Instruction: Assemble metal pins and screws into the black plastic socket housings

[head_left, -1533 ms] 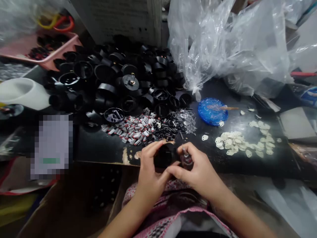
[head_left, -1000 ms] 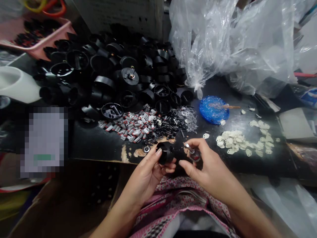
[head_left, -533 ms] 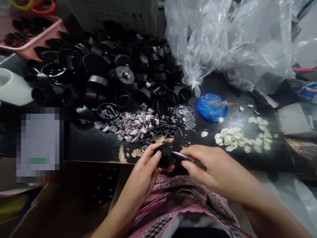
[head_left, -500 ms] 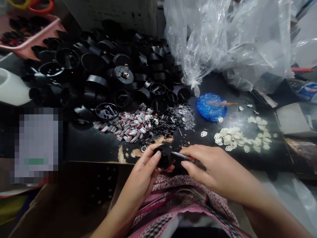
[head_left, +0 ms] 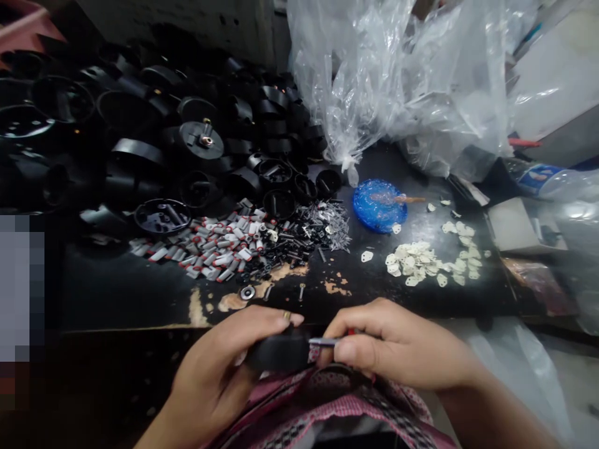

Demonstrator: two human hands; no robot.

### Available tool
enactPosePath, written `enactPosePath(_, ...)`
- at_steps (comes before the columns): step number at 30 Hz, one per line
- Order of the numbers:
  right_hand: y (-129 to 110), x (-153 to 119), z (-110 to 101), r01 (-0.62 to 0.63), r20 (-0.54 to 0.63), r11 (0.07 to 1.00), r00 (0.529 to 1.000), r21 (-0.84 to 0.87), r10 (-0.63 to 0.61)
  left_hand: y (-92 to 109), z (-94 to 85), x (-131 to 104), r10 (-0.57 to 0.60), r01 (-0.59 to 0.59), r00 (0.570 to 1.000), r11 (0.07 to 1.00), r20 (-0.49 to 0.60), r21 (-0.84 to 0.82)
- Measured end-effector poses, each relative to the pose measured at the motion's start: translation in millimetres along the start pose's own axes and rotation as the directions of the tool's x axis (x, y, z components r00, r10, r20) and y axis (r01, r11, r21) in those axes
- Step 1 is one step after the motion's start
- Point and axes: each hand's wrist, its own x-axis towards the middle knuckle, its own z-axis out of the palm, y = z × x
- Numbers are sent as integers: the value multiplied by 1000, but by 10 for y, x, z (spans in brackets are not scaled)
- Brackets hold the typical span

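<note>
My left hand (head_left: 219, 355) is wrapped round a black round plastic part (head_left: 279, 353), held low over my lap at the table's front edge. A small brass-coloured piece (head_left: 286, 315) shows at its fingertips; I cannot tell what it belongs to. My right hand (head_left: 379, 346) is closed round a pointed metal tool that looks like needle-nose pliers (head_left: 322, 341). The silver tip points left at the black part, close to its right side; whether they touch is unclear. Most of the tool's handle is hidden in my fingers.
Black plastic housings (head_left: 140, 156) are heaped at the back left. Grey red-edged pieces (head_left: 210, 246), springs and small metal pins (head_left: 332, 224) lie before them. Right of these are a blue lid with a stick (head_left: 379, 215), pale flat tabs (head_left: 416, 262) and plastic bags (head_left: 355, 75).
Both hands have come down toward my lap. The black part has been turned, and a brass-coloured piece now shows by my left fingertips. The view has shifted to the right.
</note>
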Motion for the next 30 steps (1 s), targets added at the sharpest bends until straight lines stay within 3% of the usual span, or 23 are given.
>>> enactPosePath(2, 56, 14, 1, -25, 44, 983, 999, 180, 17, -15, 8, -24, 37, -38, 998, 999, -50, -12)
enactPosePath(3, 88, 31, -13, -13, 5, 984, 1000, 179, 12, -30, 47, -25, -26, 21, 993, 999, -112, -48)
enactPosePath(5, 149, 87, -84, 6, -217, 999, 976, -41, -14, -70, 173, -7, -280, 232, 939, 944, -198, -235)
enactPosePath(6, 175, 126, -140, -45, -366, 974, 930, -224, -41, -95, 244, 8, -411, 328, 893, 873, -181, -361)
enactPosePath(8, 213, 221, -270, -257, -576, 809, 809, -529, -119, -147, 364, 41, -586, 462, 808, 685, -51, -563)
enactPosePath(9, 223, 274, -331, -355, -611, 700, 778, -619, -146, -170, 403, 56, -623, 496, 782, 613, 10, -615)
enactPosePath(11, 232, 383, -418, -440, -590, 526, 793, -728, -153, -199, 432, 84, -653, 525, 755, 541, 66, -657)
enactPosePath(14, 243, 522, -444, -440, -536, 409, 830, -799, -153, -195, 403, 116, -644, 526, 760, 527, 91, -668)
enactPosePath(21, 306, 579, -371, -407, -501, 386, 845, -828, -185, -159, 421, 160, -639, 508, 764, 511, 88, -693)
enactPosePath(25, 268, 510, -207, -267, -451, 516, 851, -814, -270, -111, 490, 200, -586, 432, 805, 469, 94, -770)
enactPosePath(27, 266, 511, -84, -167, -435, 599, 836, -783, -334, -80, 510, 226, -572, 412, 812, 421, 116, -808)
enactPosePath(30, 305, 574, 70, -81, -442, 617, 771, -782, -458, -67, 514, 246, -567, 381, 816, 385, 110, -840)
